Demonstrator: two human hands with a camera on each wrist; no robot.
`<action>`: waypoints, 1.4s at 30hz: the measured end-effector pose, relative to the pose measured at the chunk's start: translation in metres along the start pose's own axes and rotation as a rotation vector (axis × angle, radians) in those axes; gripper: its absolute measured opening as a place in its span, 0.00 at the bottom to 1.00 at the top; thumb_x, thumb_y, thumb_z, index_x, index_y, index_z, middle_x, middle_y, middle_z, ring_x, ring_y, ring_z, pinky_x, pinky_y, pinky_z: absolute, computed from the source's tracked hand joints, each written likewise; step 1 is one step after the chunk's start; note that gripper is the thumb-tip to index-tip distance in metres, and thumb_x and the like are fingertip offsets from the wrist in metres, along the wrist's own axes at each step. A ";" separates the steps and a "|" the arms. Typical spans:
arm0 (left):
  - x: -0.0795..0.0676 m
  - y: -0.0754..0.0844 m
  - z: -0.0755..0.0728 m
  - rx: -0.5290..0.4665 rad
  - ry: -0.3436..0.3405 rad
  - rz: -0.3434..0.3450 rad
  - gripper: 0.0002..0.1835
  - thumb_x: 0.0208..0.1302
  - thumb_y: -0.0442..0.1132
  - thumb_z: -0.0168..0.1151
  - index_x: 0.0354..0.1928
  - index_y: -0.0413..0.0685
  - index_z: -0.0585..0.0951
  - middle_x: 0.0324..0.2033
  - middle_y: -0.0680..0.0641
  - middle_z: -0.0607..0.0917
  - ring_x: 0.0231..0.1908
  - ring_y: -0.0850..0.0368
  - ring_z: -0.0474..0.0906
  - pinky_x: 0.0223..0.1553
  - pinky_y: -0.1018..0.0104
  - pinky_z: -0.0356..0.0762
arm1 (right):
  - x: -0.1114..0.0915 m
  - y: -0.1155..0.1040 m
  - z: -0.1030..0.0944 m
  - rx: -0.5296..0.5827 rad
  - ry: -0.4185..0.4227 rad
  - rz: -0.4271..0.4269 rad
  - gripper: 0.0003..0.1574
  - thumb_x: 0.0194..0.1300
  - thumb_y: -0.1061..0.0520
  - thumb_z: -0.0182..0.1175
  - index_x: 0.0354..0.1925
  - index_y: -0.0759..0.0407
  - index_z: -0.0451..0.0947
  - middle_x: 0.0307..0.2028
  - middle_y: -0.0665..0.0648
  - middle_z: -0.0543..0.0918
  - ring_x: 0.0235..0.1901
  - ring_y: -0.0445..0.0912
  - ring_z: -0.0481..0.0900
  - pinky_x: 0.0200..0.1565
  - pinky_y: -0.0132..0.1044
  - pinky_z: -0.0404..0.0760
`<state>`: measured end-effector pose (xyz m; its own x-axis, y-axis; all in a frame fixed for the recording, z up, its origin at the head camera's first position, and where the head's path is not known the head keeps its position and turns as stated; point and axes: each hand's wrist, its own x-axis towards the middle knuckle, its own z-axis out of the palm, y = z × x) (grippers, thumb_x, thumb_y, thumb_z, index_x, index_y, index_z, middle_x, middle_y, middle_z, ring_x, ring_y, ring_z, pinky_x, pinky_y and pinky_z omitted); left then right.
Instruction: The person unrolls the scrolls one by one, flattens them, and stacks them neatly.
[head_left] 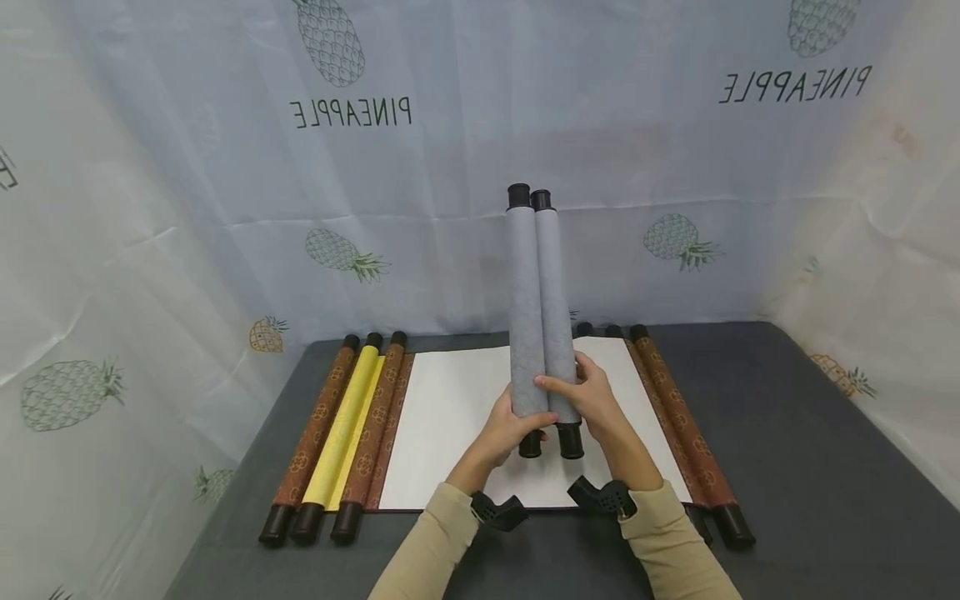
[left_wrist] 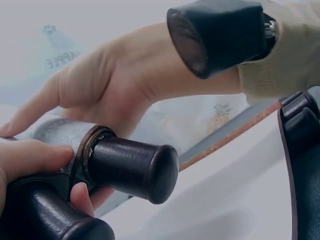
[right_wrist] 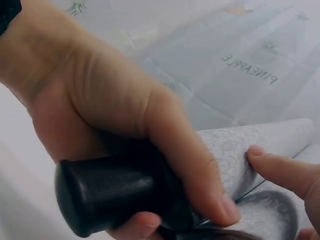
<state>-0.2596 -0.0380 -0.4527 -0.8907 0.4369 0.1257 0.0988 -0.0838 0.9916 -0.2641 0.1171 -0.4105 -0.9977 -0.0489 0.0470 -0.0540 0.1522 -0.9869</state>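
A grey two-roller scroll (head_left: 527, 317) with dark end knobs is held up above a white sheet (head_left: 457, 417), its two rolls side by side, tilted steeply. My left hand (head_left: 506, 429) grips the left roll near its lower end, the thumb reaching across onto the right roll. My right hand (head_left: 596, 396) grips the right roll, its thumb touching the left roll a little higher. In the left wrist view, the right hand (left_wrist: 110, 80) is beside a dark knob (left_wrist: 135, 167). The right wrist view has the left hand (right_wrist: 115, 95) around the left roll, partly hiding it.
Left of the sheet lie a brown patterned roll (head_left: 322, 425), a yellow roll (head_left: 341, 425) and another brown roll (head_left: 375, 425). More brown rolls (head_left: 682, 408) lie along its right side. The dark table (head_left: 810, 467) is enclosed by pineapple-printed curtains (head_left: 450, 167).
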 end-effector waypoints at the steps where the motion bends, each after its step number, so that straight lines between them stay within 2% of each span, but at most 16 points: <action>1: 0.000 0.000 0.000 -0.003 0.008 -0.005 0.35 0.62 0.34 0.63 0.68 0.43 0.59 0.57 0.33 0.74 0.40 0.61 0.78 0.33 0.67 0.81 | 0.000 0.000 0.002 0.008 0.029 0.013 0.38 0.58 0.56 0.67 0.64 0.62 0.65 0.51 0.63 0.79 0.43 0.45 0.81 0.48 0.37 0.80; 5: -0.002 0.002 -0.001 -0.027 0.058 -0.035 0.34 0.62 0.36 0.63 0.68 0.43 0.60 0.54 0.36 0.76 0.38 0.61 0.77 0.34 0.68 0.79 | 0.002 0.001 0.008 0.052 0.145 0.008 0.32 0.56 0.58 0.69 0.57 0.68 0.72 0.42 0.57 0.83 0.34 0.35 0.80 0.40 0.29 0.79; 8: -0.002 0.006 0.000 -0.010 0.127 -0.042 0.34 0.61 0.36 0.63 0.67 0.43 0.61 0.49 0.39 0.77 0.33 0.61 0.75 0.33 0.69 0.76 | 0.002 0.001 0.013 0.062 0.193 -0.026 0.28 0.58 0.60 0.68 0.55 0.70 0.74 0.43 0.63 0.84 0.32 0.33 0.79 0.37 0.26 0.79; 11: -0.002 0.007 -0.001 0.056 0.207 -0.010 0.35 0.60 0.34 0.64 0.67 0.41 0.60 0.50 0.38 0.77 0.32 0.61 0.73 0.32 0.69 0.73 | 0.000 0.000 0.017 0.062 0.207 -0.051 0.28 0.60 0.61 0.65 0.56 0.71 0.72 0.47 0.70 0.83 0.33 0.32 0.79 0.38 0.25 0.79; 15: -0.002 0.006 0.001 0.111 0.306 0.085 0.38 0.58 0.32 0.64 0.70 0.41 0.59 0.55 0.33 0.75 0.35 0.60 0.72 0.30 0.70 0.72 | -0.002 -0.001 0.019 0.060 0.211 -0.056 0.30 0.65 0.62 0.60 0.63 0.68 0.66 0.55 0.72 0.79 0.43 0.40 0.81 0.44 0.29 0.79; 20: -0.004 0.000 0.009 0.062 0.400 0.166 0.39 0.56 0.29 0.63 0.70 0.42 0.60 0.49 0.34 0.77 0.27 0.63 0.73 0.25 0.73 0.73 | -0.002 0.006 0.024 0.041 0.196 -0.135 0.31 0.71 0.60 0.51 0.68 0.67 0.56 0.60 0.71 0.72 0.57 0.57 0.74 0.56 0.45 0.74; 23: -0.006 -0.004 0.013 0.023 0.442 0.182 0.37 0.54 0.27 0.59 0.68 0.43 0.62 0.41 0.37 0.78 0.21 0.64 0.72 0.22 0.74 0.72 | -0.003 0.012 0.027 -0.027 0.205 -0.211 0.32 0.72 0.59 0.49 0.68 0.70 0.54 0.59 0.72 0.70 0.58 0.62 0.72 0.57 0.52 0.72; 26: -0.008 -0.009 0.014 0.002 0.471 0.190 0.34 0.53 0.27 0.55 0.66 0.43 0.65 0.36 0.38 0.78 0.16 0.65 0.70 0.19 0.74 0.71 | -0.002 0.017 0.029 -0.098 0.238 -0.245 0.32 0.71 0.58 0.48 0.68 0.71 0.55 0.57 0.74 0.73 0.54 0.63 0.75 0.53 0.52 0.74; 29: -0.009 -0.012 0.013 -0.014 0.481 0.182 0.33 0.54 0.28 0.54 0.65 0.42 0.65 0.37 0.39 0.77 0.15 0.66 0.69 0.18 0.75 0.70 | -0.001 0.019 0.029 -0.132 0.277 -0.226 0.31 0.69 0.57 0.48 0.66 0.70 0.58 0.54 0.73 0.76 0.49 0.62 0.77 0.46 0.45 0.77; 34: -0.008 -0.017 0.014 -0.065 0.480 0.130 0.31 0.59 0.34 0.60 0.65 0.40 0.65 0.38 0.45 0.75 0.14 0.67 0.69 0.17 0.74 0.71 | 0.000 0.020 0.026 -0.129 0.296 -0.127 0.31 0.67 0.54 0.50 0.64 0.67 0.62 0.51 0.73 0.79 0.44 0.60 0.80 0.37 0.37 0.77; 39: -0.007 -0.016 0.014 -0.088 0.485 0.082 0.32 0.59 0.35 0.65 0.64 0.43 0.64 0.33 0.51 0.76 0.13 0.66 0.69 0.16 0.74 0.71 | 0.003 0.021 0.025 -0.146 0.290 -0.066 0.41 0.59 0.49 0.65 0.63 0.65 0.60 0.51 0.73 0.78 0.46 0.60 0.80 0.38 0.40 0.78; 42: -0.007 -0.013 0.013 -0.084 0.499 0.060 0.32 0.57 0.34 0.66 0.63 0.41 0.64 0.28 0.51 0.77 0.13 0.64 0.70 0.15 0.73 0.71 | 0.004 0.020 0.023 -0.150 0.282 -0.058 0.46 0.54 0.50 0.70 0.62 0.65 0.58 0.52 0.73 0.77 0.47 0.61 0.79 0.40 0.43 0.79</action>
<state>-0.2490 -0.0284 -0.4655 -0.9900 -0.0502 0.1320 0.1389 -0.1764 0.9745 -0.2685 0.0968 -0.4337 -0.9638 0.2102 0.1642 -0.0956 0.3024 -0.9484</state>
